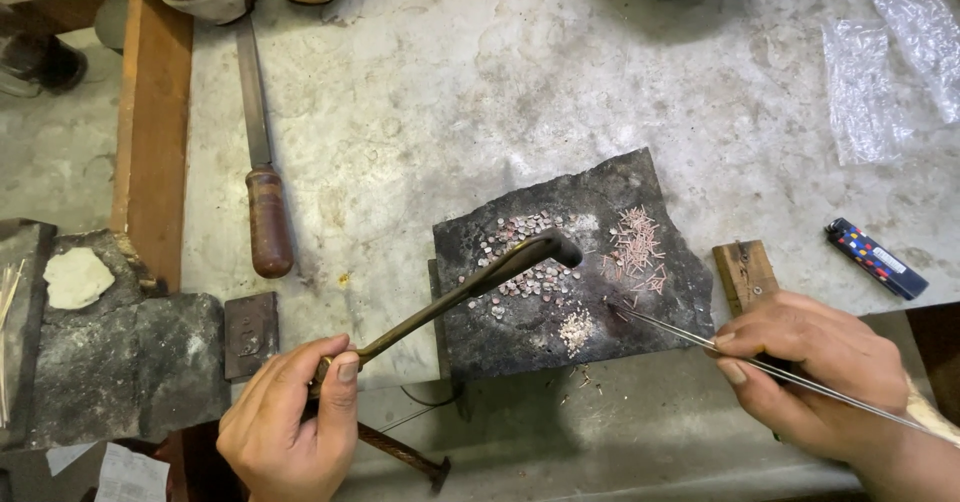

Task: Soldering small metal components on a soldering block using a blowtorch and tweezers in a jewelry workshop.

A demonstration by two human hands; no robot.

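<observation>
My left hand (290,422) grips the stem of a brass blowtorch (470,287), whose curved nozzle hangs over a dark charred slab (500,337). On the slab lie several small round discs (520,262), a heap of short copper wire bits (637,247) and a little pale pile of chips (575,330). My right hand (815,372) pinches long thin steel tweezers (665,327), with their tip touching the slab near the copper bits.
A wooden-handled file (262,177) lies at the left on the worn bench top (420,92). A lighter (877,258) and plastic bags (860,87) sit at the right. A small wooden block (745,272) rests beside the slab. Bowls stand along the far edge.
</observation>
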